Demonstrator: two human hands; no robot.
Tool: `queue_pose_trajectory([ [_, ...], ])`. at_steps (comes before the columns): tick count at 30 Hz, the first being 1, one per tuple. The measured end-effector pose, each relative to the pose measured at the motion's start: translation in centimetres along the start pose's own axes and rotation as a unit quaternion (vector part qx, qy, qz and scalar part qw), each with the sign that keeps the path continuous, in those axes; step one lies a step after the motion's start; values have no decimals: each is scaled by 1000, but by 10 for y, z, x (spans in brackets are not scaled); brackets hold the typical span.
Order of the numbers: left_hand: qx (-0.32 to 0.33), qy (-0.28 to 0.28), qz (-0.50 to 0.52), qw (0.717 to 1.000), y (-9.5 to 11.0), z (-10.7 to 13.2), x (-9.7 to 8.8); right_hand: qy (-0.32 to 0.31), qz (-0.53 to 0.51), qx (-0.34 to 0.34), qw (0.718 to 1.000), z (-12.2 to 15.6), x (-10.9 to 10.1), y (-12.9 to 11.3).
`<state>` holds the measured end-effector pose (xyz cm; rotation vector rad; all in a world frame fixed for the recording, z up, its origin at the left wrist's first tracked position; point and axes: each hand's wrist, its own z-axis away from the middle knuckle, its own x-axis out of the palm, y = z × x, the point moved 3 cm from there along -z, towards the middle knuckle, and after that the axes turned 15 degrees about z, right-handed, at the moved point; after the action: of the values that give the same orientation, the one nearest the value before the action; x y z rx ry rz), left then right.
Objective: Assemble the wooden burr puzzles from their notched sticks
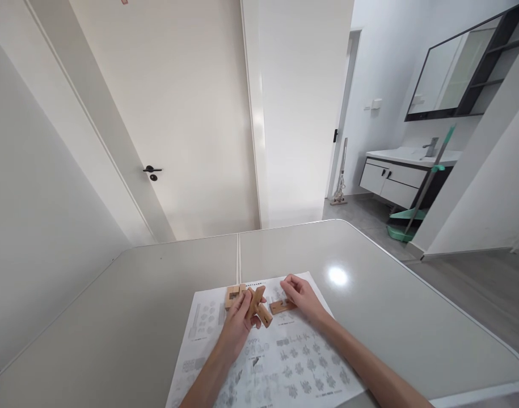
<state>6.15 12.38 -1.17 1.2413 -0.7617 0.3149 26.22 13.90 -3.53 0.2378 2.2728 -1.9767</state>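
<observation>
One pale door point(191, 113) takes up much of the upper left and upper middle of the frame, and below it a wide grey desk point(135, 317) spreads across the lower part. On the desk, at lower center, lies a white printed sheet point(188, 362) bearing rows of small diagrams, too faint to read. Two bare hands work above it. The left hand point(241, 314), just left of the sheet's middle, has its fingers closed around crossed wooden pieces point(258, 306), which tilt toward the lower right. The right hand point(300, 292), near the sheet's upper right part, has its fingers curled in; whether they pinch anything cannot be told. Next in size comes a group of wooden blocks point(232, 296) at the sheet's upper edge, just beyond the left fingers, partly hidden by them. Smallest is a flat notched wooden piece point(278, 307), lying on the sheet between the hands, its right end under the right hand. The handling looks partway along: at least two pieces sit crossed in the left hand, though whether they interlock is unclear, while the flat piece and the block group remain separate from them.
</observation>
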Motion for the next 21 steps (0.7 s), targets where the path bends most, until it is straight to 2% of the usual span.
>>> queue_pose_trajectory([
  [2,-6,-1,8,1000,-1,0,0,25,70,-27,997,0,-1,-2],
  [5,-17,0,14,1000,-3,-2,-2,29,152,-75,985,1,1,-6],
  [13,-23,3,20,1000,-5,-5,-6,-26,318,-181,930,10,9,-11],
  [16,-21,10,25,999,-6,-5,-7,-28,350,-203,914,13,10,-13],
  [21,-22,10,27,999,-6,-6,-7,-32,367,-205,907,12,8,-13],
])
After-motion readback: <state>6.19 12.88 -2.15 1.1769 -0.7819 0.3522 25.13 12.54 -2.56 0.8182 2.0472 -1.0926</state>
